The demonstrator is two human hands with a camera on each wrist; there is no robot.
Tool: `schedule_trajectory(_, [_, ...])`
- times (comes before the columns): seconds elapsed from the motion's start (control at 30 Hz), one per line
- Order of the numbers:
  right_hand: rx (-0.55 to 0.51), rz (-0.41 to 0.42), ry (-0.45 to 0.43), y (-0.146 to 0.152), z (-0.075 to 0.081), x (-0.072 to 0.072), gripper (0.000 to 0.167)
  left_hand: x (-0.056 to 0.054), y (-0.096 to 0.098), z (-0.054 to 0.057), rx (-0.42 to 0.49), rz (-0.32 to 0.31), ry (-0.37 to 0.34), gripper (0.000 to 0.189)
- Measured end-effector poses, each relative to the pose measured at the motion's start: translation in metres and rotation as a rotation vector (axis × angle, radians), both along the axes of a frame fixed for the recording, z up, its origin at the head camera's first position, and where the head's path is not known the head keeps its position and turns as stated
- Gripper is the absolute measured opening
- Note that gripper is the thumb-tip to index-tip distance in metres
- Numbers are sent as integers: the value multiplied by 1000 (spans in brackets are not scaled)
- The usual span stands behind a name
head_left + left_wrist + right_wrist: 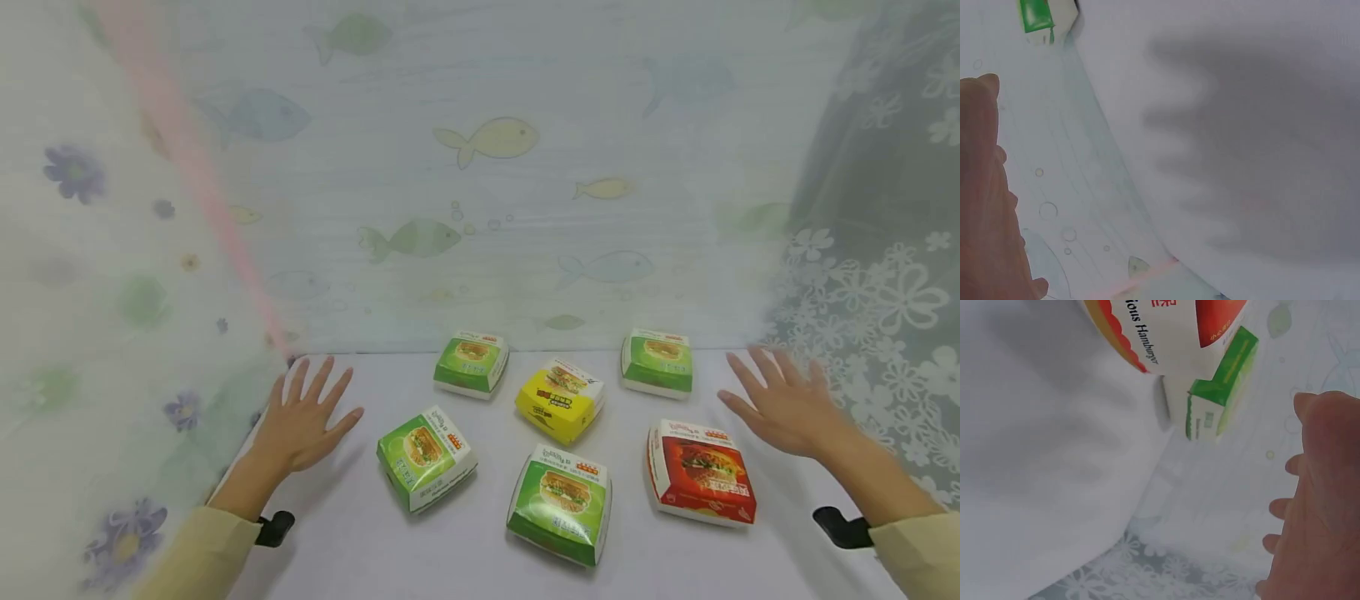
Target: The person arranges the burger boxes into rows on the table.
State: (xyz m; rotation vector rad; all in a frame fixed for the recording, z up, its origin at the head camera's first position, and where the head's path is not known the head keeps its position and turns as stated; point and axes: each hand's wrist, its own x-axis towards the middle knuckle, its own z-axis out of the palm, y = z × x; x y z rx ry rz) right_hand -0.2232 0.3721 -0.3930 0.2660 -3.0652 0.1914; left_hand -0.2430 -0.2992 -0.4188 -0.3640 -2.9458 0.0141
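Fingers spread, my left hand [307, 421] hovers over the white table on the left and holds nothing. Nearest to it is a green hamburger box [426, 458], apart from the fingers. On the other side my right hand [787, 404], also spread and bare, is held above the table near a red hamburger box [702, 472]. A second green box [562, 504] lies front centre, with a yellow box [561, 400] behind it. Two more green boxes stand at the back, one left [472, 364] and one right [657, 362]. All the boxes look closed.
The white table [337, 542] ends at a hanging sheet with printed fish [487, 137] behind. A flowered sheet [75, 333] hangs along the left, and a lace-patterned curtain [900, 300] along the right. Black bands [276, 528] are on both wrists.
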Motion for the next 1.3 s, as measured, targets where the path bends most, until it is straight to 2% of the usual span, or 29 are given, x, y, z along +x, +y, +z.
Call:
schedule_trajectory(0.3, [9, 41, 9, -16, 5, -1, 82, 1, 8, 3, 40, 7, -3, 80])
schedule_trajectory(0.67, [53, 107, 44, -36, 6, -4, 78, -1, 16, 4, 57, -17, -14, 80])
schedule_trajectory(0.9, [77, 123, 39, -47, 9, 0, 78, 1, 27, 5, 88, -31, -26, 79])
schedule_trajectory(1.3, [89, 134, 49, -67, 12, -4, 79, -1, 37, 5, 128, -43, -44, 78])
